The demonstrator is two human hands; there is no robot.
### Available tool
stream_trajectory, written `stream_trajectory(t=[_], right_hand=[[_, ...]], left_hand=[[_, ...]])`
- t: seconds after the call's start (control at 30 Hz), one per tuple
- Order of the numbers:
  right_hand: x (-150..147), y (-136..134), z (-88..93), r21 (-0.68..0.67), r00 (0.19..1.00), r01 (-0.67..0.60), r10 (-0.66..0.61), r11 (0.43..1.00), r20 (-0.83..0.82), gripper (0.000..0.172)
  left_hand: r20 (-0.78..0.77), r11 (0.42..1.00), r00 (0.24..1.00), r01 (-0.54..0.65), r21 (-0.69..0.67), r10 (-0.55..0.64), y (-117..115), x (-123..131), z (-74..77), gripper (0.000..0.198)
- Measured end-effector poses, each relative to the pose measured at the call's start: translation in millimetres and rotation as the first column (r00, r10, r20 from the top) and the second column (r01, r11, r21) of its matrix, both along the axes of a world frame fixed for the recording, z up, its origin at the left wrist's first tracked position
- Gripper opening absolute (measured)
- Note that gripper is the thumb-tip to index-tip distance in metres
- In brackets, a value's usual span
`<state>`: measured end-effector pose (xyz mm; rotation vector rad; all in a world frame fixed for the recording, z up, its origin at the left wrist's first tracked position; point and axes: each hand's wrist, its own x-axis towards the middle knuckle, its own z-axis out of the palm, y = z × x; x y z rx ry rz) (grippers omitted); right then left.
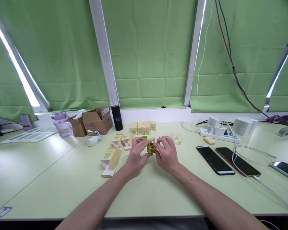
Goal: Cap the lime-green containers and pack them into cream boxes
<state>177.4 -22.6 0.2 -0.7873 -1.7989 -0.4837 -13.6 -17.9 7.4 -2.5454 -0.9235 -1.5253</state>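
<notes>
A small olive-green case (150,148) sits between my two hands above the table, its hollow side facing me. My left hand (138,155) pinches it from the left with thumb and fingers. From the right, the fingertips of my right hand (167,154) are closed on the same case. Behind my left fingers another olive-green piece (144,137) shows; whether it joins the case I cannot tell. Opened small cartons (111,158) with green labels lie left of my hands. Several closed small boxes (140,127) stand in a row behind them. Clear round-celled packaging (177,138) lies beyond my right hand.
At the back left are a brown cardboard box (97,121), a black tumbler (116,118), a purple water bottle (61,124) and a coiled white cable (92,139). On the right lie phones (214,159), loose charging cables and a power strip (220,135).
</notes>
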Motion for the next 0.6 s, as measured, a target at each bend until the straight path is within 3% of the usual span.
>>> stream_trajectory(t=[0.6], right_hand=[[-1.4, -0.5, 2.5, 0.005, 1.0, -0.021, 0.021, 1.0, 0.017, 0.019]], left_hand=[[-0.003, 0.999, 1.0, 0.019, 0.028, -0.019, 1.9, -0.7, -1.3, 0.048]])
